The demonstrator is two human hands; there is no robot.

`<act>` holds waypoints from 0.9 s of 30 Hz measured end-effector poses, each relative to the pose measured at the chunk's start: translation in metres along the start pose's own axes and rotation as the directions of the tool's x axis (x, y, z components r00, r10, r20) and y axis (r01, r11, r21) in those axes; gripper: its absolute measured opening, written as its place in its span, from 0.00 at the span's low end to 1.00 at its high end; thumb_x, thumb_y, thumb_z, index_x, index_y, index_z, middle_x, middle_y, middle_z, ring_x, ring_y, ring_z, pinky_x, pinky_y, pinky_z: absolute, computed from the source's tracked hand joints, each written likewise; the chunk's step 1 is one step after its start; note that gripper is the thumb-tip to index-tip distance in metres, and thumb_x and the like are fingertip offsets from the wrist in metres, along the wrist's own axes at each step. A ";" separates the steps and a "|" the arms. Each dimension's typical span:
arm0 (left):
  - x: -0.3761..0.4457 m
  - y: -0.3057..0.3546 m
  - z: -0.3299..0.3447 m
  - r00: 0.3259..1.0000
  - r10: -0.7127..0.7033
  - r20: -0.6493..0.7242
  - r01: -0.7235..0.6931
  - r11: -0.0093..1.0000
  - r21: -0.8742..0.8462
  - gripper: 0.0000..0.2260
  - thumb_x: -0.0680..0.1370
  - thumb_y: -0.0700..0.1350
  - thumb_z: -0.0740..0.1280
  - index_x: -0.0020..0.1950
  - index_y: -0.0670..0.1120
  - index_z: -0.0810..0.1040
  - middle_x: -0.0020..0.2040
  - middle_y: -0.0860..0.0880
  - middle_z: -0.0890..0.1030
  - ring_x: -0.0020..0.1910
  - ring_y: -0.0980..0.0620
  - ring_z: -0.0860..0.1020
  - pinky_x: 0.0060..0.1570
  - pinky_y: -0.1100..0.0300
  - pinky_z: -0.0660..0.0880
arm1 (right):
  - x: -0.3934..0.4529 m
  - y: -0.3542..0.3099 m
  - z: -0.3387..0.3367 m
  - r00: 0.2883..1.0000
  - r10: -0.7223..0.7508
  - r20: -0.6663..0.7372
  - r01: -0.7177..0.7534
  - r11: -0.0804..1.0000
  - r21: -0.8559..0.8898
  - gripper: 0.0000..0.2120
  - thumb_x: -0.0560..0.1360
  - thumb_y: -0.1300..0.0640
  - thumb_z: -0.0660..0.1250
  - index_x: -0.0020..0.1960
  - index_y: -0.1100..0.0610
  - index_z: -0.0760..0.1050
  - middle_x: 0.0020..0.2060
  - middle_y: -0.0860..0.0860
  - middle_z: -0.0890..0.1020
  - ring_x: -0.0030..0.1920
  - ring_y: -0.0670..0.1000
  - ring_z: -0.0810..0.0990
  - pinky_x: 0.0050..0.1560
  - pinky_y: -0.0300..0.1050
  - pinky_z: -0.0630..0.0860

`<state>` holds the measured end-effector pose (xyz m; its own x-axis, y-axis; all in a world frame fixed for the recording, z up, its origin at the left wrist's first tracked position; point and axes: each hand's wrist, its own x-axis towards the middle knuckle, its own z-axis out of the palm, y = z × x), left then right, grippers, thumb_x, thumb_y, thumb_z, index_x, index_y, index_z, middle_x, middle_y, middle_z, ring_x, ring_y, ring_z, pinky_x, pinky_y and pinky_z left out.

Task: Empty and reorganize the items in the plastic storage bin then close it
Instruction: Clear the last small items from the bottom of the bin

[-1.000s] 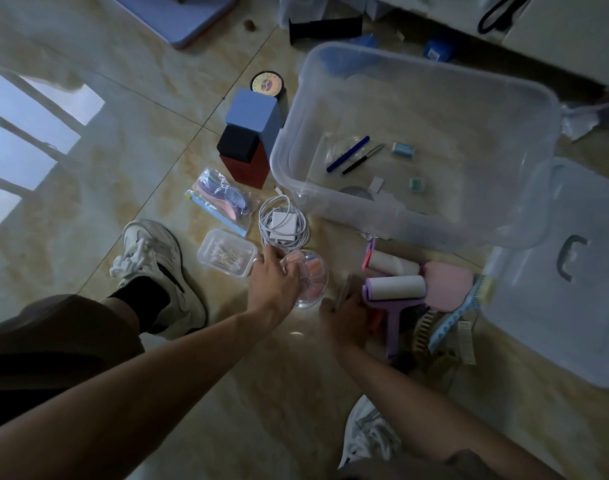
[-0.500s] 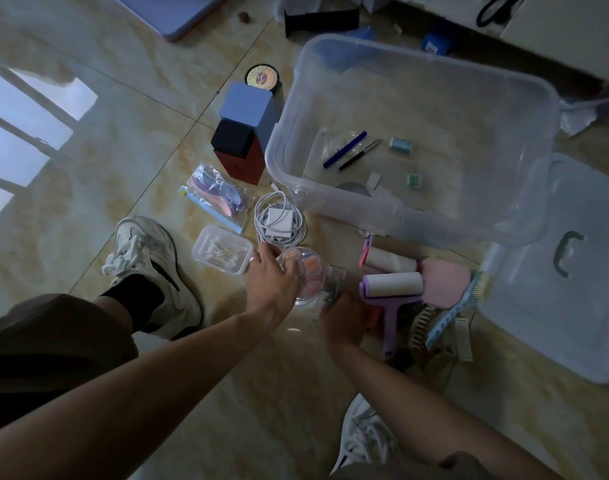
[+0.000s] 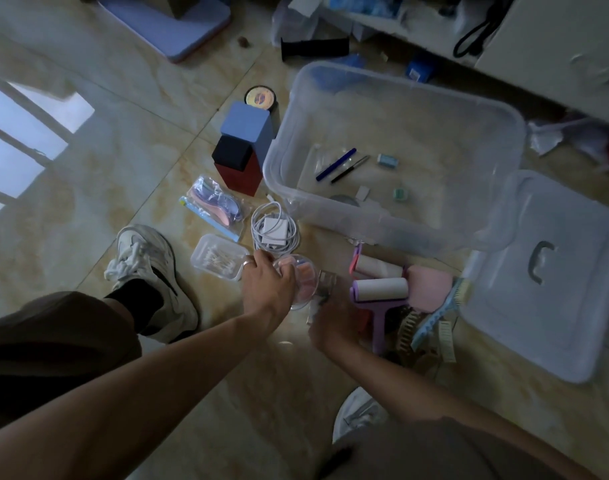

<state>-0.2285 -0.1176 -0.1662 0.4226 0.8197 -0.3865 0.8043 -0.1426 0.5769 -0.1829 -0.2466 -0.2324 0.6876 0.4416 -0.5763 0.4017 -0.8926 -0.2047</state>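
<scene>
The bin stands open on the floor, with its lid laid flat to its right, touching it. 2 pens and several small items are seen on the bin's bottom. A round clear dish on the floor before the bin is grasped by the left hand. A small clear object, its kind not determinable, is held by the right hand. A charger, swab box and 2 lint rollers are laid alongside.
</scene>
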 end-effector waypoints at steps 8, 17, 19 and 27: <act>-0.028 0.072 -0.031 0.899 0.438 -0.005 -0.438 0.899 -0.016 0.09 0.78 0.38 0.59 0.50 0.47 0.78 0.49 0.51 0.77 0.47 0.53 0.73 0.43 0.65 0.67 | -0.028 0.003 -0.139 0.984 -0.142 -0.104 0.158 0.973 0.169 0.10 0.79 0.54 0.63 0.54 0.57 0.79 0.51 0.57 0.82 0.53 0.61 0.82 0.47 0.47 0.78; 0.044 0.175 -0.018 0.877 0.469 -0.104 -0.480 0.869 -0.120 0.09 0.76 0.37 0.60 0.48 0.43 0.81 0.48 0.45 0.80 0.51 0.48 0.75 0.50 0.56 0.70 | 0.040 -0.021 -0.252 0.924 -0.188 -0.333 0.281 0.924 0.260 0.11 0.75 0.57 0.62 0.50 0.58 0.81 0.49 0.60 0.84 0.51 0.62 0.81 0.46 0.49 0.78; 0.073 0.185 -0.007 0.891 0.447 -0.078 -0.453 0.886 -0.098 0.09 0.76 0.37 0.61 0.47 0.44 0.81 0.49 0.45 0.81 0.51 0.48 0.76 0.50 0.58 0.70 | 0.074 -0.023 -0.262 0.935 -0.185 -0.304 0.263 0.934 0.241 0.11 0.76 0.57 0.62 0.51 0.59 0.81 0.50 0.61 0.83 0.51 0.62 0.81 0.46 0.47 0.76; 0.194 0.171 0.036 0.832 0.132 0.538 -0.390 0.830 0.399 0.14 0.82 0.45 0.60 0.63 0.42 0.79 0.59 0.41 0.80 0.58 0.42 0.79 0.60 0.53 0.76 | 0.219 0.002 -0.240 0.951 -0.193 0.240 0.165 0.977 0.132 0.12 0.79 0.62 0.63 0.56 0.56 0.83 0.46 0.52 0.86 0.44 0.51 0.87 0.43 0.44 0.81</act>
<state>0.0055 -0.0032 -0.1683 0.6830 0.3647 -0.6329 0.6693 -0.6596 0.3421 0.1140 -0.1299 -0.1690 0.4317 0.5706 -0.6986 0.4261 -0.8117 -0.3996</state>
